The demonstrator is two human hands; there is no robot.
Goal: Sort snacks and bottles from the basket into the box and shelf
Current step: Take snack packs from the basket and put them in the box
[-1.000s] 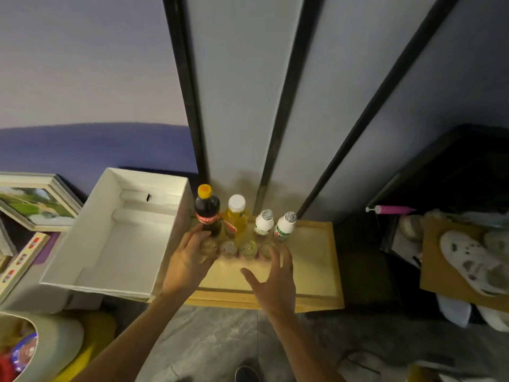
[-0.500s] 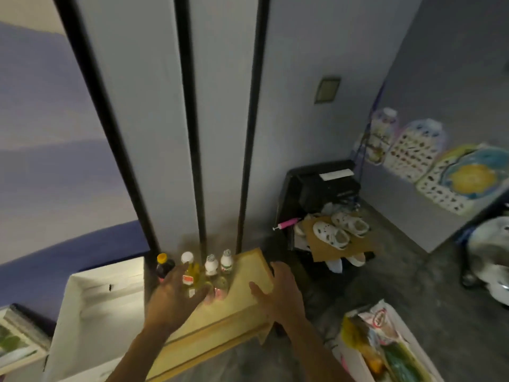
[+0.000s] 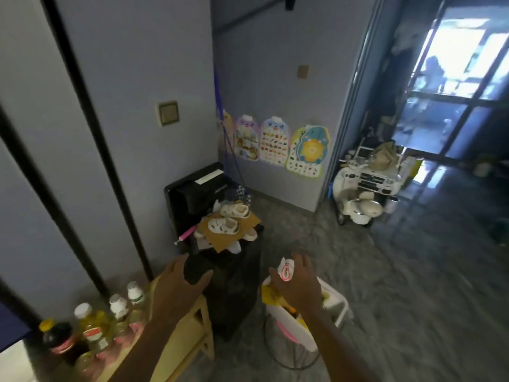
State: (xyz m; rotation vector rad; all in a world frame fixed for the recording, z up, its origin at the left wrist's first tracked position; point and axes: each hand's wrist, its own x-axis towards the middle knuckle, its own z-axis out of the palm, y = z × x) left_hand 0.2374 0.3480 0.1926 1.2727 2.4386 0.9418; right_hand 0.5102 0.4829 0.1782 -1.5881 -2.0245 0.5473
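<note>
A white basket (image 3: pixel 333 302) with snack packets stands on the floor at lower centre-right. My right hand (image 3: pixel 298 283) hovers over it with fingers spread, just behind a white packet with a red mark (image 3: pixel 286 271); I cannot tell whether it touches the packet. My left hand (image 3: pixel 179 285) is open in the air above the right end of the wooden shelf (image 3: pixel 199 322). On the shelf stand a cola bottle (image 3: pixel 59 340), a yellow oil bottle (image 3: pixel 91 323), two small white bottles (image 3: pixel 119 306) and several small jars (image 3: pixel 129 328). A corner of the white box (image 3: pixel 12 365) shows at bottom left.
A black cabinet (image 3: pixel 192 194) with white shoes (image 3: pixel 223 224) on cardboard stands between shelf and basket. A white toy car (image 3: pixel 367 186) sits by the doorway at right. Posters hang on the far wall. Grey floor stretches to the right.
The view has swung right from the shelf toward the basket. Both hands left the bottles; my right hand moved over the basket, my left lifted above the shelf's end.
</note>
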